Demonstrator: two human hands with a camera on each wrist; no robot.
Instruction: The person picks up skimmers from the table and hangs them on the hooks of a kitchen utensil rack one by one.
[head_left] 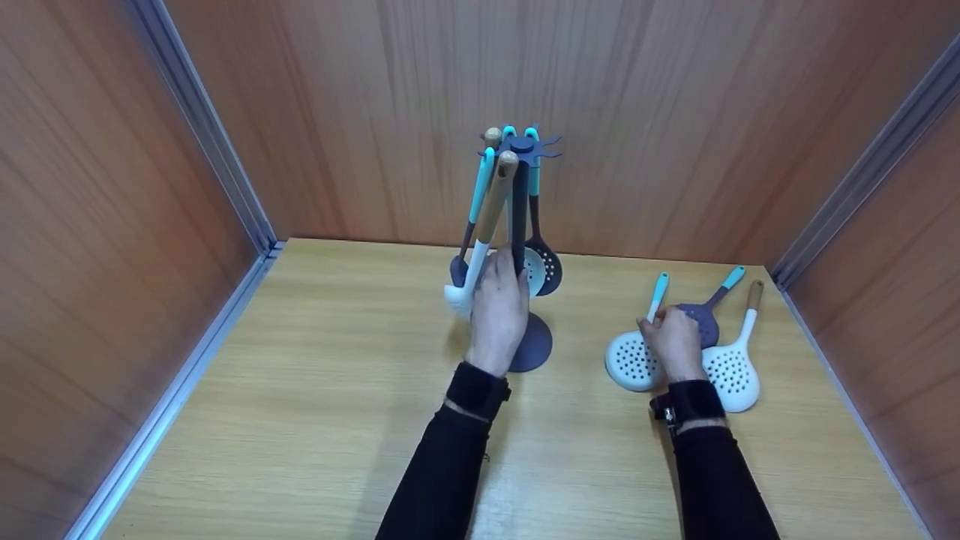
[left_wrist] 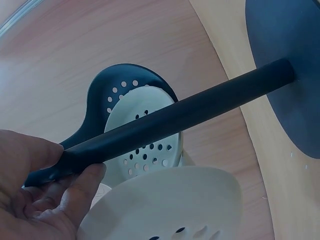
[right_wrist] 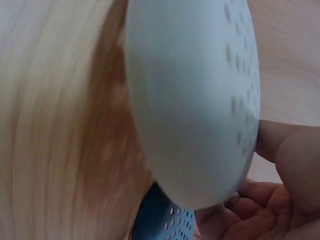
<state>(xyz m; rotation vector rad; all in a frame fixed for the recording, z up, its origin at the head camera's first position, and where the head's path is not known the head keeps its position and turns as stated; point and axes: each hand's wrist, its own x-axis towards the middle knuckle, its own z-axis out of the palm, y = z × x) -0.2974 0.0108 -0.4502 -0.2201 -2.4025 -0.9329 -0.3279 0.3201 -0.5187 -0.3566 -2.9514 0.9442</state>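
Gripping the post of the dark utensil rack (head_left: 519,214) with the left hand (head_left: 501,304), thumb and fingers curled round it. Pinching the turquoise-handled white skimmer (head_left: 628,365) near its neck with the right hand (head_left: 673,341), finger and thumb drawn together; hard to tell how firmly, with the fingertips partly hidden. On the table (head_left: 375,420) just beyond the right hand, a dark-blue skimmer (head_left: 703,321); close to its right, a wooden-handled white turner (head_left: 731,377).

Could snag the dark-blue skimmer or turner in a lift, because of heads lying so close around the right hand. Also apt to twist in a loose pinch, owing to a broad head below a slim neck. At the left hand, might tip the rack with a sideways tug on the post, given only a small round base (head_left: 531,349) below. Could also unhook the wooden-handled white ladle (head_left: 495,202), just left of the left hand, with a bump of the knuckles.
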